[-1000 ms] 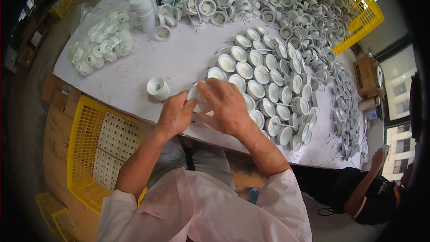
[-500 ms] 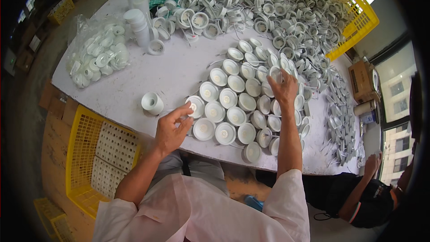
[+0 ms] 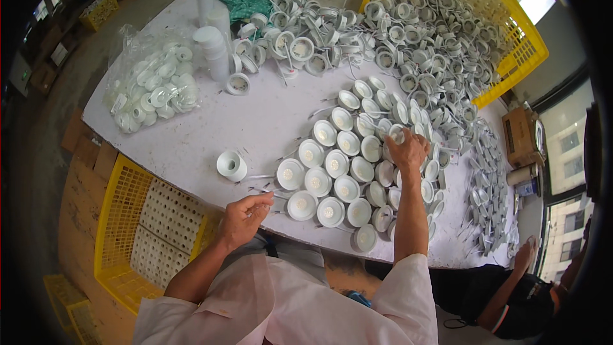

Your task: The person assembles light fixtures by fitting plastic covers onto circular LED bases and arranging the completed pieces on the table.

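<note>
Rows of white round LED downlights (image 3: 317, 181), most with the dished face upward and thin leads, cover the table's front right. My right hand (image 3: 408, 148) is over the far part of these rows, fingers bent down and closed on a white downlight (image 3: 396, 133) partly hidden by them. My left hand (image 3: 246, 218) hovers by the table's front edge, left of the nearest downlights. Its fingers are loosely bent, with nothing visible between them. A white ring-shaped piece (image 3: 231, 166) with a central hole stands apart beyond my left hand.
A yellow crate (image 3: 511, 83) spills a heap of white lamp housings (image 3: 440, 45) at the back right. Bagged white discs (image 3: 156, 83), white stacked cylinders (image 3: 211, 51) and a green cloth (image 3: 244, 4) lie at the back left. Another yellow crate (image 3: 118, 217) stands below left. A co-worker's hand (image 3: 525, 255) is at right.
My left hand has drawn back from the edge downlight toward me, its fingers closer together. My right hand stays among the far downlights, its fingers more curled. The whole view has shifted slightly.
</note>
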Available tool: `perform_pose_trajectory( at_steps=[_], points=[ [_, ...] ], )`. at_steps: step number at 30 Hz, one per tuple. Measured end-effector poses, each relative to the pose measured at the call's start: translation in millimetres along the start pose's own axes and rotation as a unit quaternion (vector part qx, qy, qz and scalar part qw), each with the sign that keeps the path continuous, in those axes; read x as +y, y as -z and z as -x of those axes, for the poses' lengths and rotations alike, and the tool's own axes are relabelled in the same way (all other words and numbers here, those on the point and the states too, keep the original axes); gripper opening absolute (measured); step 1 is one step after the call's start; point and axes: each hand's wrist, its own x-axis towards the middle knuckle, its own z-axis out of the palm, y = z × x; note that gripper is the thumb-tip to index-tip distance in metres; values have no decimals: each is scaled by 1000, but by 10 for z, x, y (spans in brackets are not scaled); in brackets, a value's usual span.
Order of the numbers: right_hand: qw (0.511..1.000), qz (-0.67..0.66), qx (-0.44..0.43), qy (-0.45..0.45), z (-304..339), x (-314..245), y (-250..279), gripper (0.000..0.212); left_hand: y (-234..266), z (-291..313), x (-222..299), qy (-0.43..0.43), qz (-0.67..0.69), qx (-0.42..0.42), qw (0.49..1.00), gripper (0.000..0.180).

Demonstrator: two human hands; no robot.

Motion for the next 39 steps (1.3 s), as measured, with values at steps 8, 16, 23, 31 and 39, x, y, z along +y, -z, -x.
perform_pose_trajectory(
  at_steps=[8,16,23,31,39],
  points=[
    [993,-56,73,67,-200,-222,115,57,87,26,-65,-10,-6,8,1000,19],
    [917,-397,-44,-1,-1672,-990,-508,45,138,-25,1,-2,-41,-4,999,17],
    [750,-632,-33,-191,-2323,-1687,-877,50,251,78,-20,42,24,79,996,18],
    [809,-577,2,-112,-2527,-1450,-1012,34,292,-12,-26,7,-2,51,999,17],
    [715,-695,57,46,-1293,-1586,103,25,312,-93,281,-89,-101,62,989,25]
  ],
)
